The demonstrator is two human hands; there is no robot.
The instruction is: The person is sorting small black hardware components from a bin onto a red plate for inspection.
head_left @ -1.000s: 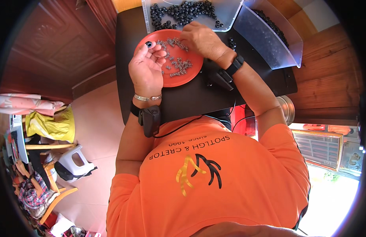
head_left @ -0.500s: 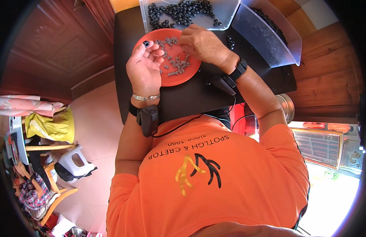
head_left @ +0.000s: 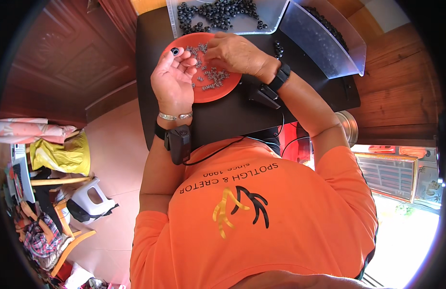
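My left hand [head_left: 173, 79], palm up at the left side of the red plate [head_left: 211, 98], pinches a small black ring-shaped part [head_left: 175, 51] between thumb and forefinger. Its other fingers are loosely curled. Scattered over the plate are many small grey metal pieces [head_left: 215, 77] that look like short springs. My right hand [head_left: 237, 54] is over the plate's upper right, back of the hand up, with its fingers bent together and down toward the metal pieces. Whatever lies at those fingertips is hidden or too small to make out.
A clear bin [head_left: 283, 17] of black round parts stands behind the plate. Right of it is a second translucent bin [head_left: 324, 45] with more dark parts. A few loose black parts [head_left: 279, 49] lie on the dark table [head_left: 227, 120]. Cabled devices are strapped to both wrists.
My right hand has shifted a little left over the plate, closer to my left hand. The left hand keeps its pinch on the black part. The whole view has moved slightly.
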